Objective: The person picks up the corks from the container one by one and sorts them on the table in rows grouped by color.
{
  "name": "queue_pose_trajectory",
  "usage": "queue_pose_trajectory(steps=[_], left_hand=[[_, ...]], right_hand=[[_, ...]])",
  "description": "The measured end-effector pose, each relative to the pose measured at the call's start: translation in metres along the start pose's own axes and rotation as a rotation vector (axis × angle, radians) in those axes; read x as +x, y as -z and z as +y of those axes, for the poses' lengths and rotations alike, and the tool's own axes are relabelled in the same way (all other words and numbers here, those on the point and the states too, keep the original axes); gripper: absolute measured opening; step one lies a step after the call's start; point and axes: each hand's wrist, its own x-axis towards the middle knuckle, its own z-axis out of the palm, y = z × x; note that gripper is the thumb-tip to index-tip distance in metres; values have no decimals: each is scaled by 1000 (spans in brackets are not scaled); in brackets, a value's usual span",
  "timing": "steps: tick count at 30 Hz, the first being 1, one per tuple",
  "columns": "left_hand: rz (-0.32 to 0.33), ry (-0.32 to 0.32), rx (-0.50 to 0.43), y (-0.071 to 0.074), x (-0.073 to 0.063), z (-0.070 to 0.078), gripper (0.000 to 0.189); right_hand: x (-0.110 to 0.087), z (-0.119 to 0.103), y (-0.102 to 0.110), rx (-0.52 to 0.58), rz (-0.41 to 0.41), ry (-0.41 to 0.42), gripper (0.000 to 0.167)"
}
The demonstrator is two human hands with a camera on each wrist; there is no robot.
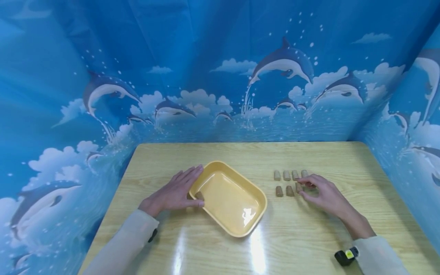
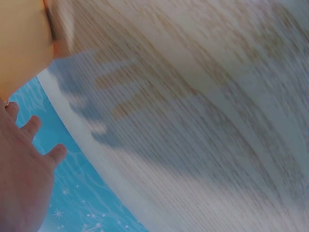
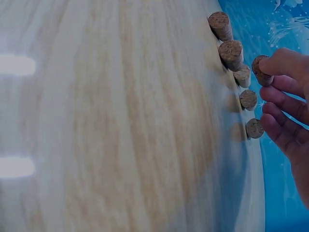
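My left hand [image 1: 177, 191] rests against the left side of a yellow plastic tray [image 1: 254, 186], its fingers stretched along the rim and its thumb lying over the edge. Inside the tray, close to that thumb, is one cork stopper [image 1: 199, 195]. At the right, my right hand [image 1: 323, 193] pinches another cork stopper [image 3: 262, 71] between thumb and fingers. Beside it stand two rows of cork stoppers: a far row [image 1: 287, 175] and a near row [image 1: 279, 191]. In the left wrist view, the left hand [image 2: 24, 164] shows spread fingers beside the tray [image 2: 24, 43].
Everything is on a light wood-grain table [image 1: 292, 236]. A blue dolphin-print curtain [image 1: 206, 76] hangs behind the table and along both its sides. Bright light reflections lie on the tabletop.
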Motion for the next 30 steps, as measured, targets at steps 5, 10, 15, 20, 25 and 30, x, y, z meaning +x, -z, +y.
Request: queue_pose_trajectory(steps=[5,10,15,20,25,30], left_hand=[[-1,4,-2,0,0,0,116],[-3,8,-4,0,1,0,115],[-5,0,-4,1,0,-1,116],[-1,-5,-3,0,0,-1,116],[1,-2,-5,1,0,0,115],[0,-5,-5,1,-1,0,115]], right_hand=[[-2,8,-6,-12,8,2,36],[-4,13,-10,-24,12,-10,36],[-5,15,-11,-7,-18,-50,34],[-5,17,-14,1,-27,-57,32],[-5,18,-15,-9,-3,-27,32],[-5,17,-14,-7,-26,-45,34]])
